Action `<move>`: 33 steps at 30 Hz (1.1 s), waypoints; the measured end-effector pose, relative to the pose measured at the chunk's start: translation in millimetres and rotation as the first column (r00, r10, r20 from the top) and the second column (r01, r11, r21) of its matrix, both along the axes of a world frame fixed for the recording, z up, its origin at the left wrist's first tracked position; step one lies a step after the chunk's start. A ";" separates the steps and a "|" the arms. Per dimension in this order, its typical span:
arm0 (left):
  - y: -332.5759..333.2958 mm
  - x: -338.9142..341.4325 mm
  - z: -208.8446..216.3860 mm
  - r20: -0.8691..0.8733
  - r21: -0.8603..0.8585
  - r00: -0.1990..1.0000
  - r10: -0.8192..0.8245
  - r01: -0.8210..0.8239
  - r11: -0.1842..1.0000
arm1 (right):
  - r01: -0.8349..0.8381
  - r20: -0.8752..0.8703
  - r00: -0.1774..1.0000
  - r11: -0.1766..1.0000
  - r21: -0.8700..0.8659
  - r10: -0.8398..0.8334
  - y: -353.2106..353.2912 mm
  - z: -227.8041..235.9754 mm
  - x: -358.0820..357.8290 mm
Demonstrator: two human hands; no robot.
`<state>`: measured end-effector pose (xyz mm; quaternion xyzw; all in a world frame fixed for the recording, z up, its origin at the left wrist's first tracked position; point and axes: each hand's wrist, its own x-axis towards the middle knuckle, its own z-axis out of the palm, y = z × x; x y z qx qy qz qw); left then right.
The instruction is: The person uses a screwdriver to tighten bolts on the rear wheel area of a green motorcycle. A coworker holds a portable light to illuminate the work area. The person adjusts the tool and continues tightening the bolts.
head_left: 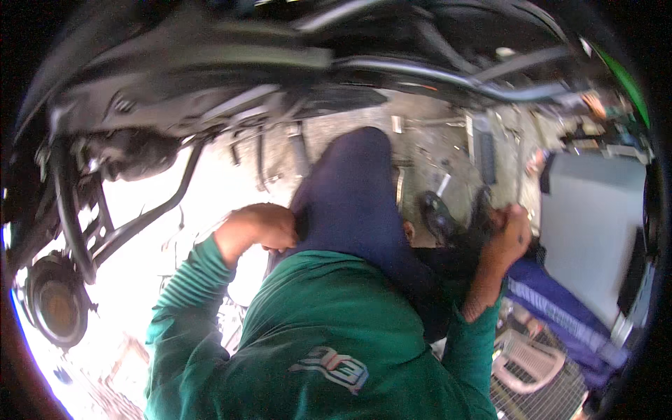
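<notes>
My left hand (269,225) is bent down beside my dark blue trouser leg (353,189), its fingers curled in against the cloth. Whatever may be in it is hidden. On the other side, my right hand (509,232) is raised out from my body with the fingers folded into a fist; motion blur keeps me from seeing anything inside. Ahead of my knee runs a dark metal frame of bent tubes (434,70), like a motorcycle's. Neither hand touches it.
A round, dark-rimmed part (57,301) hangs at the left under a bent tube (150,217). On the right stand a grey panel (591,224) and blue cloth with a pale stripe (567,315). A beige plastic chair (532,364) is behind. Black shoes (439,215) rest on the littered floor.
</notes>
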<state>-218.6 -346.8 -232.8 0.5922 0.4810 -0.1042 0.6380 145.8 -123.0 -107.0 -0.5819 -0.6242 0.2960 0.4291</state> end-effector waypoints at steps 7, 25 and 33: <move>-131.2 51.8 -118.0 -0.160 -0.195 0.985 0.057 -0.088 0.977 | -0.139 -0.146 0.979 0.990 0.032 0.142 4.7 -0.7 1.8; -93.7 73.0 -163.1 -0.342 0.323 0.771 0.537 -0.440 0.838 | -0.236 0.035 0.972 0.969 0.078 0.234 23.0 -14.4 32.5; -112.0 53.1 -188.4 -0.559 0.241 0.746 0.361 -0.271 0.932 | -0.277 0.113 0.957 0.958 0.076 0.268 14.4 -5.9 26.5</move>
